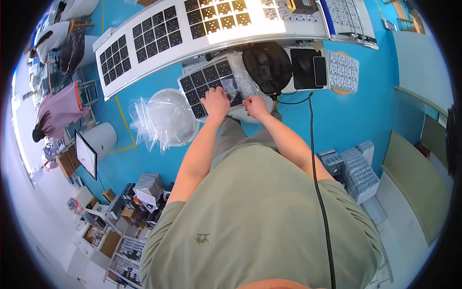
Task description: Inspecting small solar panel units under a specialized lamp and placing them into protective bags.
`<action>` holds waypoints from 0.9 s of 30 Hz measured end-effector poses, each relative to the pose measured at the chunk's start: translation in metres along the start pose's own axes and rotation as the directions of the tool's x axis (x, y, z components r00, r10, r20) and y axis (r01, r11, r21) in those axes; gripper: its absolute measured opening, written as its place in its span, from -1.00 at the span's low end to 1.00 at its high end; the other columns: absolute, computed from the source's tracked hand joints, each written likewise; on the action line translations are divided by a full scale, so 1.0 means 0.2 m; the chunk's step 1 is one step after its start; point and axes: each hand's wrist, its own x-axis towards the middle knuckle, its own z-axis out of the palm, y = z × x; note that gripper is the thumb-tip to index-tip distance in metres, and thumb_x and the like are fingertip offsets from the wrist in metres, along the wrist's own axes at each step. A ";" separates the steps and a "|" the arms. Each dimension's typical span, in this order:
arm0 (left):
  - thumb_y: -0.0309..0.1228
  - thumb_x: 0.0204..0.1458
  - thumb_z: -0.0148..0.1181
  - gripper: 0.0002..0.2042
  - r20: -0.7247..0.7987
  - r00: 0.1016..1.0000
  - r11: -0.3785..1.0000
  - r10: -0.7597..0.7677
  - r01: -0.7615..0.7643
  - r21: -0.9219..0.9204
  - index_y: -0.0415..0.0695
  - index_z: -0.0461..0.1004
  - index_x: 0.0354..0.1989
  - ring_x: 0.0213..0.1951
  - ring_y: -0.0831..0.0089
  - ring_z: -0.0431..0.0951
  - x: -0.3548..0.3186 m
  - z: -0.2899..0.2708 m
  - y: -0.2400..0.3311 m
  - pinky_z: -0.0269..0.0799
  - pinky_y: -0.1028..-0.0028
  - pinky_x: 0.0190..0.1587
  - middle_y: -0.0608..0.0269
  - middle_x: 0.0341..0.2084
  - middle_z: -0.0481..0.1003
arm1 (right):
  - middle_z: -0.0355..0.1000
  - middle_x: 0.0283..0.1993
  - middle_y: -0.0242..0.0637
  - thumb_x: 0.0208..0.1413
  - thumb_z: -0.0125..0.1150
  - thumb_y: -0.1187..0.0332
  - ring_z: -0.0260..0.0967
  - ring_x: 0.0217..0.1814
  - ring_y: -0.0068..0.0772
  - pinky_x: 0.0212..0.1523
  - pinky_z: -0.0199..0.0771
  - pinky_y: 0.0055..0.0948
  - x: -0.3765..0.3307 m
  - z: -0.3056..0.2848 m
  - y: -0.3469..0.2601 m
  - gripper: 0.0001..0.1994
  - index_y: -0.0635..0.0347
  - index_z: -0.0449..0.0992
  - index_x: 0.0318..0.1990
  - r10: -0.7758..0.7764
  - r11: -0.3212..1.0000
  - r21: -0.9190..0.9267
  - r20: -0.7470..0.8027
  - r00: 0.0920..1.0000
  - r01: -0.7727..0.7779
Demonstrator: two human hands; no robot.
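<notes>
A white panel with rows of black square plates lies tilted in front of me. Over it my left hand bends down, its fingers curled against the plates; what they grip is hidden. A small clear plastic piece covers one plate just beyond those fingers. By the panel's right edge my right hand is closed in a pinch, with anything between the fingertips too small to make out. Crumpled clear wrap runs along that right edge.
Left of the panel stands a round white bin heaped with clear plastic bags. A black bag and a phone lie to the right. Beyond, a long white bench carries more black plates. A black cable hangs along my right side.
</notes>
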 end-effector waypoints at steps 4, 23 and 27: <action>-0.29 0.14 0.10 -0.82 0.042 0.995 0.994 -0.094 0.097 -0.060 -0.09 0.52 -0.22 -0.05 0.05 0.56 0.15 -0.07 -0.16 0.43 -0.03 -0.08 0.05 -0.18 0.54 | 0.51 -0.55 -0.28 0.23 0.21 0.27 0.48 -0.64 -0.42 -0.55 0.44 -0.34 0.01 0.03 0.02 -0.74 0.32 0.60 -0.36 0.008 0.997 -0.076 -0.051 0.999 -0.012; -0.32 0.10 0.10 -0.80 0.036 0.980 0.965 -0.196 0.199 -0.173 -0.15 0.58 -0.25 -0.13 -0.13 0.60 0.62 -0.21 -0.82 0.50 0.06 -0.08 -0.18 -0.26 0.61 | 0.61 -0.35 -0.12 0.17 0.26 0.16 0.58 -0.22 -0.06 -0.13 0.52 -0.12 0.10 0.08 0.09 -0.75 0.13 0.69 -0.32 0.053 0.972 -0.220 -0.161 0.986 -0.088; -0.33 0.10 0.11 -0.80 0.034 0.982 0.965 -0.186 0.189 -0.181 -0.15 0.59 -0.25 -0.13 -0.13 0.61 0.66 -0.21 -0.89 0.50 0.06 -0.08 -0.18 -0.27 0.61 | 0.53 -0.52 -0.24 0.21 0.25 0.29 0.47 -0.63 -0.45 -0.58 0.49 -0.39 0.09 0.07 0.08 -0.77 0.32 0.61 -0.33 0.063 0.984 -0.161 -0.116 0.991 -0.081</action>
